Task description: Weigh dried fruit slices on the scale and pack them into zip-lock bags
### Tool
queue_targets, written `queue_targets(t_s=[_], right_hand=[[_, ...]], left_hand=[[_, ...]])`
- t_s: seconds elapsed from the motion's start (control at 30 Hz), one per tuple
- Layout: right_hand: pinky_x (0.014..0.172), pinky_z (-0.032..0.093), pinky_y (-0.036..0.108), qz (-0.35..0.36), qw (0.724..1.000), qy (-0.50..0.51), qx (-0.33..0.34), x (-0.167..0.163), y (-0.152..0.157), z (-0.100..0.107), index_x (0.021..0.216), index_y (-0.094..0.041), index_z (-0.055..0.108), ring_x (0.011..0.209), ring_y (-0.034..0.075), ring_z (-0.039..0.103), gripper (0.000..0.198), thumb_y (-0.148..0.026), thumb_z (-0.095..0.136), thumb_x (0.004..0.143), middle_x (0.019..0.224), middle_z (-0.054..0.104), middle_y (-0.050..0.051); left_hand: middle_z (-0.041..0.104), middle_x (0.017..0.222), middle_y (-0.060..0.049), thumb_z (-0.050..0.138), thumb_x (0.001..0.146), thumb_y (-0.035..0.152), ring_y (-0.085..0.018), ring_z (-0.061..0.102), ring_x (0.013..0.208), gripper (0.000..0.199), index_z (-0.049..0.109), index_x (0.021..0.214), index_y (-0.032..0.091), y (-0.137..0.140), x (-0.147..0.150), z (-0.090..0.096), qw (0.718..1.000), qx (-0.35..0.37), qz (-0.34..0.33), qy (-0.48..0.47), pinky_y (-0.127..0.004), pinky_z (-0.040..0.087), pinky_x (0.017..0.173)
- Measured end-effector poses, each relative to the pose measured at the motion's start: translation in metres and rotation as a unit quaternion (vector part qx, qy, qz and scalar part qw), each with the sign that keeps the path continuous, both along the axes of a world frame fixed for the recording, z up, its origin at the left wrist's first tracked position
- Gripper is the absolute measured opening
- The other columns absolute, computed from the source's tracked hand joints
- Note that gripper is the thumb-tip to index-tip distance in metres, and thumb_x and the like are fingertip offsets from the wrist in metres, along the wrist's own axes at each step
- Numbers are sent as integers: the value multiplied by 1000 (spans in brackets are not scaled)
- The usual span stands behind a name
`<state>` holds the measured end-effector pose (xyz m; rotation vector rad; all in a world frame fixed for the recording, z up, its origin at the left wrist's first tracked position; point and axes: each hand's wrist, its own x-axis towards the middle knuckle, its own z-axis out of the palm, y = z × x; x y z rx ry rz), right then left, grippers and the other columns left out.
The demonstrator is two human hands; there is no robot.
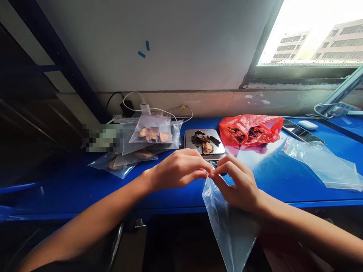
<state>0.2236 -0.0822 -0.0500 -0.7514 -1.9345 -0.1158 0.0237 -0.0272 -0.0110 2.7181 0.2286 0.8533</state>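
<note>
Both hands meet at the top corner of a clear plastic bag (231, 226), which hangs down past the table's front edge. My left hand (184, 168) pinches the bag's edge between thumb and fingers. Close beside it, my right hand (238, 181) grips the same edge, fingertips nearly touching the left ones. No contents show in the bag. Just beyond the hands sits a small flat scale (191, 145) with dark and tan dried slices (208, 147) on its plate. Its control panel is partly hidden by my fingers.
Filled clear bags (153, 130) of dried slices lie piled at left. An open red plastic bag (252, 130) with more dark slices stands right of the scale. Farther right are a phone (302, 133), a white case (307, 125) and flat clear bags (326, 164). Chargers (145, 109) trail cables along the wall.
</note>
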Motion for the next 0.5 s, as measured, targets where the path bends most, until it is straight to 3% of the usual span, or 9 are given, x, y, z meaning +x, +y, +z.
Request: queue_targets(t_s=[0.2,0.5], right_hand=[[51,37,24,-26,999,-28,29,1,0,-6,80,-19,50,60,11,46,15,-9,60,84,68,51,0],[58,43,25,7,999,-42,-12,4,1,-7,91,-21,49,65,12,54,9,-15,55,89,76,61,1]], left_hand=[[68,82,-6,54,92,13,-15,61,80,12,64,86,14,-1,0,4,999,34,-1,14,-27,51,74],[69,80,-6,53,95,21,-14,63,76,17,65,86,14,1,0,2,997,74,2,-28,-26,52,71]])
